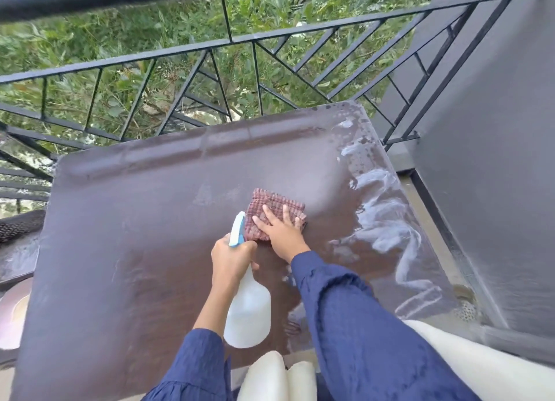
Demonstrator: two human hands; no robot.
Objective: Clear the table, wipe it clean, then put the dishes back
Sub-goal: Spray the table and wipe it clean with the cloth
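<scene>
A dark brown table (126, 220) fills the middle of the view, bare of dishes. White foamy streaks (387, 217) run along its right side. My right hand (280, 234) lies flat, fingers spread, pressing a folded red checked cloth (270, 207) onto the tabletop near its centre. My left hand (231, 259) grips the neck of a white spray bottle (247, 310) with a blue and white nozzle, held just left of the cloth above the table.
A black metal railing (228, 43) borders the far side, with green foliage beyond. A grey wall (495, 130) rises on the right. White chair parts (270, 376) sit at the near edge. At far left, a dark woven object (21, 225) and a brown rounded object (13, 313).
</scene>
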